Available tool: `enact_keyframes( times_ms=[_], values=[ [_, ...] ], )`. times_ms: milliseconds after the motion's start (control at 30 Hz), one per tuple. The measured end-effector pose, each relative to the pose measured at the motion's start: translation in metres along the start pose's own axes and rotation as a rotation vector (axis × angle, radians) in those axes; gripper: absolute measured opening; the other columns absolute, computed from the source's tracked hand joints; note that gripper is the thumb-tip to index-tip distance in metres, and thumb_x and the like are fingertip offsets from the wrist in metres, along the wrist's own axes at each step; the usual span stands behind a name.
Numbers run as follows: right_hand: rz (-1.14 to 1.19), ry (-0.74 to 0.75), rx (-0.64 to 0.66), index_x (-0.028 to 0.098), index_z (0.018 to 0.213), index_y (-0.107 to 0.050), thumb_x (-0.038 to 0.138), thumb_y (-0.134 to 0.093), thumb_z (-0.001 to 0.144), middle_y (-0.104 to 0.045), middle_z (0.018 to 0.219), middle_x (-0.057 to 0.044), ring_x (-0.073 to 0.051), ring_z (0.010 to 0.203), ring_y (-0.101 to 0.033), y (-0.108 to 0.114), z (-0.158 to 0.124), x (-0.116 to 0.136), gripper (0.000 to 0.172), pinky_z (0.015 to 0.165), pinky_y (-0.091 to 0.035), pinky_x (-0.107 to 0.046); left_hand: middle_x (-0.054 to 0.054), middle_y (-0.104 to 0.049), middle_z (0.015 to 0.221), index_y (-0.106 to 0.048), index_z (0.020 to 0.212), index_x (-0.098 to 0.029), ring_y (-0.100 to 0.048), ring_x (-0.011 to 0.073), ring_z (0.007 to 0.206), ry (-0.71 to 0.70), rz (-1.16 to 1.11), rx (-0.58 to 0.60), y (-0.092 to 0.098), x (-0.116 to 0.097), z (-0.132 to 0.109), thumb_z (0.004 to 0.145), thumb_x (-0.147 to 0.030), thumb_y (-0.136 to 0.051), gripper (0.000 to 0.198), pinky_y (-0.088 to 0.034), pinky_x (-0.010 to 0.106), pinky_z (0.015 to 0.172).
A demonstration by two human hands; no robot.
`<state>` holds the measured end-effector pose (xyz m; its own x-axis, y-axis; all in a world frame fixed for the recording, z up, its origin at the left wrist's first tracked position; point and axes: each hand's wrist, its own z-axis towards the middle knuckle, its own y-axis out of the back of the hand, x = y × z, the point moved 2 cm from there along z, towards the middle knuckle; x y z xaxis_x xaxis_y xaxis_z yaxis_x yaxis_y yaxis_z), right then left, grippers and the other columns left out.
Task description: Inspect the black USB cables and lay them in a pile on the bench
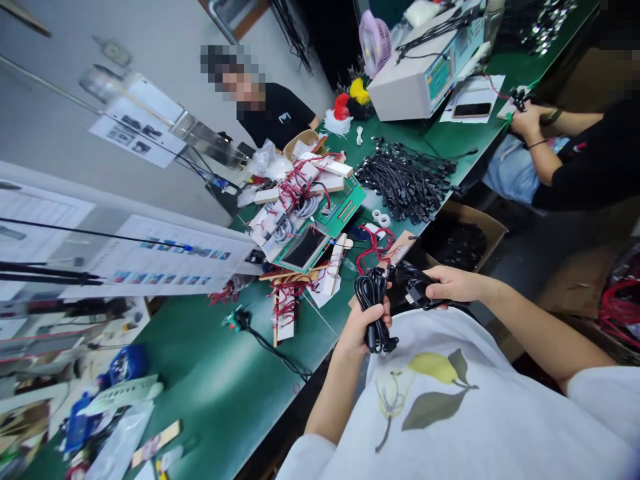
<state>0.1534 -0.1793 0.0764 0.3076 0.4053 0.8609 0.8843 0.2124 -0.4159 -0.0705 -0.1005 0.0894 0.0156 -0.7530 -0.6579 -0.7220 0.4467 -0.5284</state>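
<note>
Black cord [373, 310] sits in a tight coil in the left hand [363, 327], and the fingers wrap around it and squeeze. The right hand [450, 283] holds a black plug block [415, 283] with its fingers curled over it. Part of that grip is hidden, so it is hard to be sure how the fingers sit. Both hands are up near the edge of the green table [225, 393], close together. A big pile of black cords [405, 180] already lies on the table, soft and bendy, in small bundles. More dark pieces fill a cardboard box [463, 230] by the table. Red wires [300, 187] twist over flat wood strips nearby. Farther along the table, a co-worker's hands [530, 123] hold something small and black.
</note>
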Motion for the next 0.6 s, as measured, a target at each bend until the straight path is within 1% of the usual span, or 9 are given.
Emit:
enact_keyframes(
  times_ms=[133,233,267,300,367,400,433,533,600],
  values=[
    [0.03,-0.028,0.108,0.008,0.096,-0.068,0.073,-0.071,0.072,-0.062,0.072,-0.002,-0.008,0.052,-0.05,-0.01,-0.013,-0.034,0.069,0.044,-0.041,-0.017,-0.002,-0.052,0.073,-0.059,0.118,-0.013,-0.048,0.0081,0.059,0.006,-0.057,0.032,-0.002,0.002,0.002,0.065,-0.035,-0.085,0.063,-0.041,0.02,0.051],
    [0.046,-0.072,0.189,0.009,0.097,-0.068,0.078,-0.07,0.067,-0.06,0.071,-0.002,-0.009,0.053,-0.049,-0.019,-0.028,-0.061,0.075,0.046,-0.041,-0.019,-0.002,-0.053,0.074,-0.06,0.117,-0.013,-0.047,0.0073,0.059,0.019,-0.113,0.015,-0.004,0.007,0.011,0.065,-0.034,-0.085,0.061,-0.042,0.019,0.052],
    [0.047,-0.076,0.189,0.01,0.1,-0.067,0.076,-0.075,0.063,-0.061,0.075,-0.002,-0.011,0.058,-0.051,-0.019,-0.031,-0.068,0.076,0.049,-0.043,-0.02,-0.001,-0.053,0.074,-0.061,0.117,-0.012,-0.048,0.0073,0.059,0.028,-0.118,0.01,-0.006,0.009,0.016,0.065,-0.033,-0.085,0.061,-0.042,0.019,0.052],
    [0.054,-0.071,0.177,0.011,0.102,-0.067,0.073,-0.08,0.058,-0.062,0.081,-0.002,-0.014,0.066,-0.055,-0.018,-0.033,-0.072,0.078,0.056,-0.047,-0.022,-0.001,-0.053,0.074,-0.061,0.118,-0.012,-0.048,0.0076,0.059,0.036,-0.116,0.006,-0.008,0.011,0.021,0.066,-0.032,-0.085,0.061,-0.043,0.019,0.053],
    [0.089,-0.064,0.142,0.013,0.106,-0.067,0.064,-0.089,0.05,-0.064,0.091,-0.004,-0.02,0.083,-0.058,-0.009,-0.034,-0.076,0.079,0.072,-0.05,-0.026,0.0,-0.055,0.074,-0.062,0.118,-0.011,-0.05,0.0084,0.059,0.05,-0.102,0.001,-0.012,0.014,0.032,0.066,-0.031,-0.085,0.061,-0.044,0.02,0.054],
    [0.112,-0.069,0.125,0.013,0.106,-0.067,0.058,-0.092,0.048,-0.064,0.094,-0.004,-0.021,0.089,-0.058,-0.002,-0.033,-0.075,0.077,0.076,-0.049,-0.027,0.0,-0.055,0.074,-0.062,0.118,-0.011,-0.051,0.0088,0.059,0.057,-0.095,-0.001,-0.015,0.015,0.037,0.066,-0.031,-0.085,0.061,-0.045,0.02,0.054],
    [0.134,-0.078,0.11,0.013,0.105,-0.068,0.053,-0.093,0.048,-0.064,0.093,-0.003,-0.021,0.09,-0.058,0.006,-0.032,-0.072,0.074,0.077,-0.049,-0.027,0.0,-0.056,0.074,-0.063,0.118,-0.011,-0.051,0.0091,0.06,0.062,-0.089,-0.006,-0.018,0.015,0.043,0.066,-0.031,-0.085,0.06,-0.046,0.021,0.054],
    [0.162,-0.089,0.05,0.013,0.103,-0.068,0.039,-0.095,0.051,-0.063,0.09,-0.002,-0.018,0.083,-0.055,0.036,-0.028,-0.06,0.064,0.073,-0.045,-0.025,0.001,-0.056,0.075,-0.062,0.118,-0.01,-0.052,0.0091,0.061,0.074,-0.087,-0.02,-0.027,0.012,0.059,0.067,-0.031,-0.085,0.06,-0.047,0.021,0.055],
    [0.166,-0.063,-0.008,0.013,0.101,-0.067,0.034,-0.094,0.053,-0.062,0.087,-0.002,-0.017,0.079,-0.053,0.052,-0.026,-0.049,0.059,0.07,-0.043,-0.025,0.0,-0.057,0.075,-0.062,0.119,-0.01,-0.053,0.0093,0.06,0.075,-0.077,-0.025,-0.033,0.009,0.069,0.067,-0.031,-0.084,0.061,-0.047,0.021,0.055]
  ],
)
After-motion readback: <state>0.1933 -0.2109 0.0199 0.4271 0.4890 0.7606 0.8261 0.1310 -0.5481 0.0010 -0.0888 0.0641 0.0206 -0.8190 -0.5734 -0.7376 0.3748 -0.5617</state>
